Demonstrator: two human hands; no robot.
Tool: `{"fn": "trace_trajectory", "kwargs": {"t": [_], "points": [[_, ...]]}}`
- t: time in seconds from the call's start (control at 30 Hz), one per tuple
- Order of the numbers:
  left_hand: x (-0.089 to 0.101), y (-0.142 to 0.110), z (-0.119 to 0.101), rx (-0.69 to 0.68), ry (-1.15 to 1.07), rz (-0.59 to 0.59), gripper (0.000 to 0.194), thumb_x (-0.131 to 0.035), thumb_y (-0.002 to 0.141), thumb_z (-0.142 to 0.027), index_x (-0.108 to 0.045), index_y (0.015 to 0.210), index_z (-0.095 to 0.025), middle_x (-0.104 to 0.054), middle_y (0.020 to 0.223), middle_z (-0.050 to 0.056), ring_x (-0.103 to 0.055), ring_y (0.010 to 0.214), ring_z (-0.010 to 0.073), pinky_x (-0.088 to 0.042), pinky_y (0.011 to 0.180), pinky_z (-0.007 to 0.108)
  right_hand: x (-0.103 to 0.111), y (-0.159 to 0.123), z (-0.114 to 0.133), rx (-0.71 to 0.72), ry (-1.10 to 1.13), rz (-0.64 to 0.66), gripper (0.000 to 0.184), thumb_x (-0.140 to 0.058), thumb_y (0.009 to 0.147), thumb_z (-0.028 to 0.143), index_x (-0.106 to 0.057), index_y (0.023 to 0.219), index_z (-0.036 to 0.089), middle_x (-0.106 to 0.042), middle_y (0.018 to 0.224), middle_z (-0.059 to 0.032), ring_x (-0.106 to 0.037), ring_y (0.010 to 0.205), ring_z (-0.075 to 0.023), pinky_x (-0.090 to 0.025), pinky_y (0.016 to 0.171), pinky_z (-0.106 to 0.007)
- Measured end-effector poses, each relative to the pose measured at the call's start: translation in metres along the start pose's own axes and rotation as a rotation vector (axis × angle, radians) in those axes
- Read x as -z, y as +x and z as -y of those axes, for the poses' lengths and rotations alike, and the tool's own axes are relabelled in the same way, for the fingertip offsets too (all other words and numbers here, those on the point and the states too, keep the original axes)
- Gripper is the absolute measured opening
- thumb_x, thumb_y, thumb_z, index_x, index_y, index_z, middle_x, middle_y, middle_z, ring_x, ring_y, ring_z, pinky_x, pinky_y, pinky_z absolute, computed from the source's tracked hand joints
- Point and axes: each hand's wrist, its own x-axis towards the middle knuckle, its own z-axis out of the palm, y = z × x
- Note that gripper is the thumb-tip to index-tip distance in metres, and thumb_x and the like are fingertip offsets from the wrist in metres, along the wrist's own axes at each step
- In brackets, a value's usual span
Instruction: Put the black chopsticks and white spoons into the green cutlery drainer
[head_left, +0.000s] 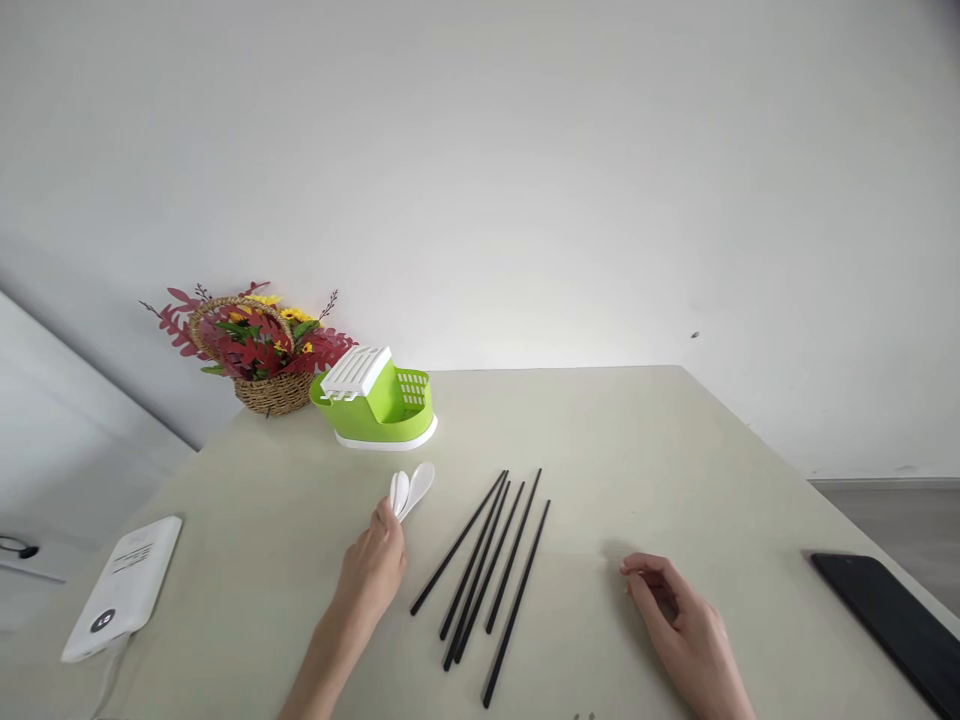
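white spoons (402, 490) between closed left fingers (386, 514), right fingers (654, 564) loosely curled

The left hand (377, 550) is bare, with slim fingers and a smooth, evenly rounded back; behind the fingers, a narrow wrist widens gradually into an uncovered left forearm (324, 655). The right hand (688, 630) is likewise bare: slender, tapering fingers, a fuller, rounded thumb base just beside them, and faint skin creases on the hand farther back.
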Motion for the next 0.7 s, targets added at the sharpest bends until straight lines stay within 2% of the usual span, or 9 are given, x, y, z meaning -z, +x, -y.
{"fn": "trace_trajectory", "kwargs": {"t": [0.07, 0.17, 0.3, 0.4, 0.53, 0.7], "points": [[-0.002, -0.002, -0.011, -0.029, -0.045, -0.063, 0.047, -0.037, 0.095, 0.0, -0.039, 0.142, -0.004, -0.07, 0.114, 0.02, -0.075, 0.097, 0.0278, -0.052, 0.072, 0.032, 0.0, 0.0, 0.0, 0.004, 0.004, 0.0, 0.031, -0.056, 0.09, 0.051, -0.069, 0.106, 0.028, -0.077, 0.11, -0.0055, -0.075, 0.089, -0.0214, -0.056, 0.064, -0.023], [0.002, -0.015, -0.045, -0.16, -0.133, -0.102, 0.054, -0.038, 0.094, 0.0, -0.035, 0.147, -0.006, -0.072, 0.111, 0.019, -0.076, 0.091, 0.0269, -0.053, 0.072, 0.032, 0.0, 0.001, 0.002, 0.008, 0.012, -0.007, 0.031, -0.057, 0.089, 0.051, -0.069, 0.105, 0.027, -0.077, 0.11, -0.0069, -0.075, 0.091, -0.0225, -0.055, 0.063, -0.024], [0.012, -0.041, -0.107, -0.388, -0.188, -0.05, 0.061, -0.041, 0.089, 0.004, -0.04, 0.148, -0.011, -0.074, 0.105, 0.015, -0.075, 0.082, 0.0252, -0.052, 0.068, 0.031, -0.001, 0.0, 0.011, 0.006, 0.035, -0.031, 0.031, -0.055, 0.09, 0.052, -0.069, 0.102, 0.027, -0.077, 0.109, -0.007, -0.074, 0.093, -0.0227, -0.056, 0.069, -0.026], [0.016, -0.055, -0.148, -0.499, -0.18, -0.01, 0.063, -0.045, 0.085, 0.007, -0.046, 0.146, -0.01, -0.074, 0.097, 0.014, -0.074, 0.079, 0.0261, -0.051, 0.064, 0.031, -0.002, 0.0, 0.015, 0.003, 0.08, -0.052, 0.031, -0.056, 0.09, 0.053, -0.069, 0.1, 0.026, -0.077, 0.106, -0.0059, -0.073, 0.094, -0.0227, -0.056, 0.074, -0.027], [0.01, -0.06, -0.183, -0.519, -0.091, -0.042, 0.064, -0.059, 0.078, 0.007, -0.055, 0.139, -0.012, -0.072, 0.102, 0.014, -0.071, 0.079, 0.0248, -0.053, 0.066, 0.031, -0.003, 0.0, 0.011, -0.038, 0.173, -0.082, 0.032, -0.057, 0.09, 0.054, -0.066, 0.103, 0.026, -0.076, 0.105, -0.0051, -0.072, 0.094, -0.0223, -0.055, 0.078, -0.028], [-0.003, -0.059, -0.205, -0.508, 0.012, -0.077, 0.069, -0.076, 0.071, -0.001, -0.058, 0.137, -0.011, -0.07, 0.102, 0.014, -0.068, 0.076, 0.0236, -0.056, 0.067, 0.032, -0.003, -0.001, 0.004, -0.118, 0.246, -0.152, 0.032, -0.056, 0.091, 0.055, -0.063, 0.104, 0.026, -0.075, 0.096, -0.003, -0.07, 0.087, -0.0212, -0.053, 0.08, -0.03]]}}
